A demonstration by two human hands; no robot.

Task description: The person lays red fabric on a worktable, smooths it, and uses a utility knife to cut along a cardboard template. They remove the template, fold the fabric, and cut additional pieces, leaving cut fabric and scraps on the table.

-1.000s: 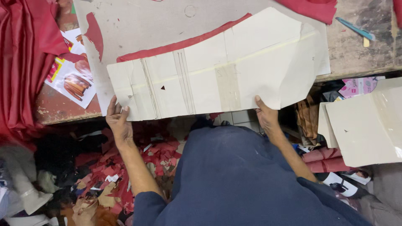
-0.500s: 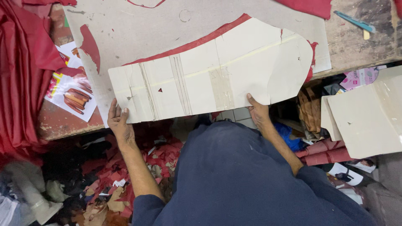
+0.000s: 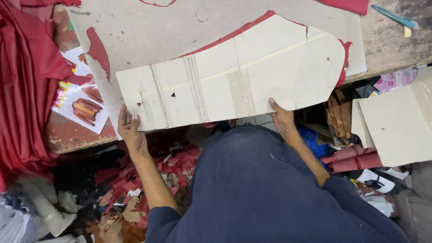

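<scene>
A worn table (image 3: 387,42) fills the upper view, covered by a grey board sheet (image 3: 148,31). On it lies a long, cream cardboard pattern (image 3: 234,76), taped at its seams, with red fabric (image 3: 252,28) peeking out beneath its upper edge. The left hand (image 3: 130,130) has its grip closed over the pattern's lower left corner, fingers on top. The right hand (image 3: 282,119) pinches the lower edge further right. More red cloth (image 3: 27,81) is heaped at left. A blue cutter (image 3: 396,17) lies top right.
</scene>
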